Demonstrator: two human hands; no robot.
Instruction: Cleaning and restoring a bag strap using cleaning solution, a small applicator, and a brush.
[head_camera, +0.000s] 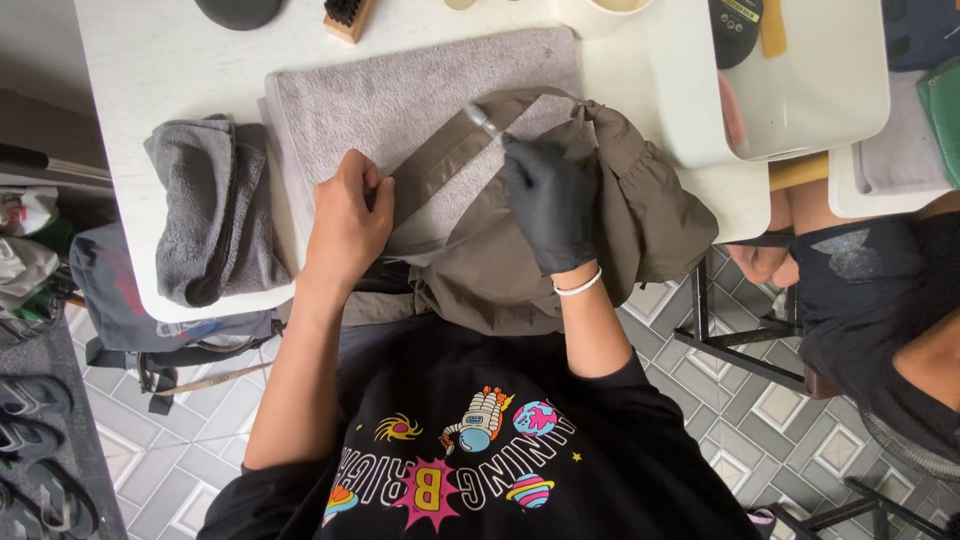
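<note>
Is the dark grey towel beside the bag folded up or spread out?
Folded. The dark grey towel lies bunched in thick layers on the table.

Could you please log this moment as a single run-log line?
left hand: bare, pressing strap | right hand: black glove, holding small tool | bag: olive, on grey towel

I see a black short-sleeved shirt with a colourful cartoon print on the chest: an astronaut, planets, a swirling galaxy, a pink starburst and lettering. The right hand (549, 203) wears a black glove, with a thin white band around the wrist just below the cuff. The left hand (347, 218) is bare, without glove or band.
</note>
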